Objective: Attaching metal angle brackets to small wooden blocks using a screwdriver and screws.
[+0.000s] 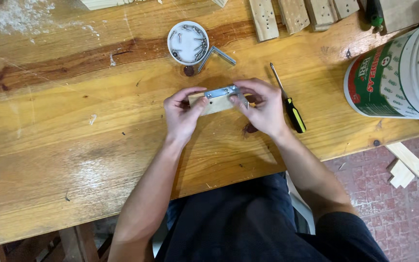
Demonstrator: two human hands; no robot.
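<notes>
While the left hand [183,114] pinches the wood block [213,104], the right hand [264,107] presses a metal bracket [223,91] on it, apparently flush; a screwdriver [288,101] lies beside.

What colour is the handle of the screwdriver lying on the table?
The screwdriver handle is black and yellow, seen best in the head view, just beside the right hand.

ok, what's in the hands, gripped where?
Both hold a wood block with a metal bracket on top: left hand at its left end, right hand at its right.
</notes>
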